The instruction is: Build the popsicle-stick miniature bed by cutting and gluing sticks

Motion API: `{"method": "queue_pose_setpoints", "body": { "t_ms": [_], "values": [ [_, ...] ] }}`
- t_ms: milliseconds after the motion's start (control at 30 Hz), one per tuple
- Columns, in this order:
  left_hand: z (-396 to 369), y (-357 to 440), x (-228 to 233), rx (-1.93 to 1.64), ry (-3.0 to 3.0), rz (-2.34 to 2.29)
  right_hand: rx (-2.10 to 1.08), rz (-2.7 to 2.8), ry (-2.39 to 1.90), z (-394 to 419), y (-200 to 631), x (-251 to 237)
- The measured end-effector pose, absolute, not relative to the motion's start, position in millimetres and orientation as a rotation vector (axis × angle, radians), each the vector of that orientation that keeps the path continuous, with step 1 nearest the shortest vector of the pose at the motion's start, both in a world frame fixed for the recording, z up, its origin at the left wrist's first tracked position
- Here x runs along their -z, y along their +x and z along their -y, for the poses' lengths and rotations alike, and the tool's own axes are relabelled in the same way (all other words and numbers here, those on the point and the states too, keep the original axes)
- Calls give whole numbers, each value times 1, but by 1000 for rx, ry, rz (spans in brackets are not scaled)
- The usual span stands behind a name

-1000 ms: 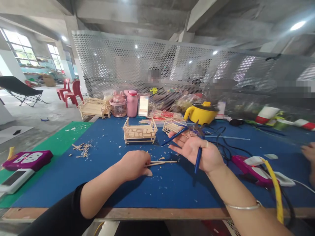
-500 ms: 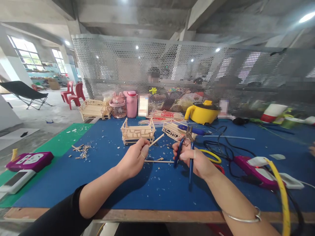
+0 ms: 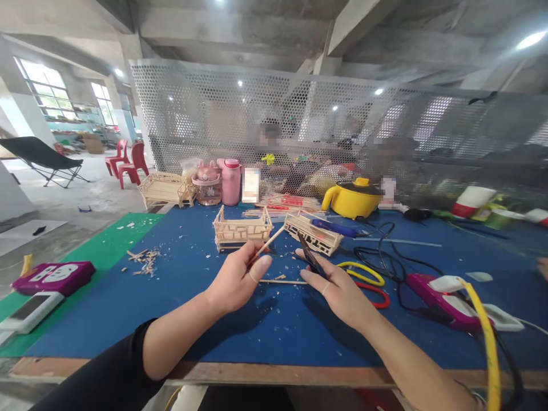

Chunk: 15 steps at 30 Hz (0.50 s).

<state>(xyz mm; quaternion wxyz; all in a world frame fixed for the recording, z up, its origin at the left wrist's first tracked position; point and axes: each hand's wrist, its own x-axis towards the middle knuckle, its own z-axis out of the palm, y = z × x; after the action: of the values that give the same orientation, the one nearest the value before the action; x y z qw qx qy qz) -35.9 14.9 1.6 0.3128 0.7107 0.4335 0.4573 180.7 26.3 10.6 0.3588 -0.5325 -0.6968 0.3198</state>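
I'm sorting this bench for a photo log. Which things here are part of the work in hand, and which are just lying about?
In hand:
left hand pinching a stick
right hand gripping pliers
loose stick on the mat between the hands
small wooden crates

Lying about:
yellow pot
pink bottle
power strip
cables

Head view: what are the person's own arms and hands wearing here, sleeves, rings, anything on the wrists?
The left arm has a black sleeve pushed up to about the elbow, forearm bare. The left hand wears a thin band on one finger. The right hand also has a thin ring, and its forearm is bare with no sleeve in view. The right wrist runs out of frame at the bottom edge. No gloves.
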Motion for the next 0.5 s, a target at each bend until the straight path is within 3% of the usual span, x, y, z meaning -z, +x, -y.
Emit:
{"method": "queue_pose_setpoints", "body": {
  "t_ms": [500],
  "values": [
    [-16, -33, -2, -1146, 1988, -1142, -685, 1991, -1535, -22, 173, -18]
  ]
}}
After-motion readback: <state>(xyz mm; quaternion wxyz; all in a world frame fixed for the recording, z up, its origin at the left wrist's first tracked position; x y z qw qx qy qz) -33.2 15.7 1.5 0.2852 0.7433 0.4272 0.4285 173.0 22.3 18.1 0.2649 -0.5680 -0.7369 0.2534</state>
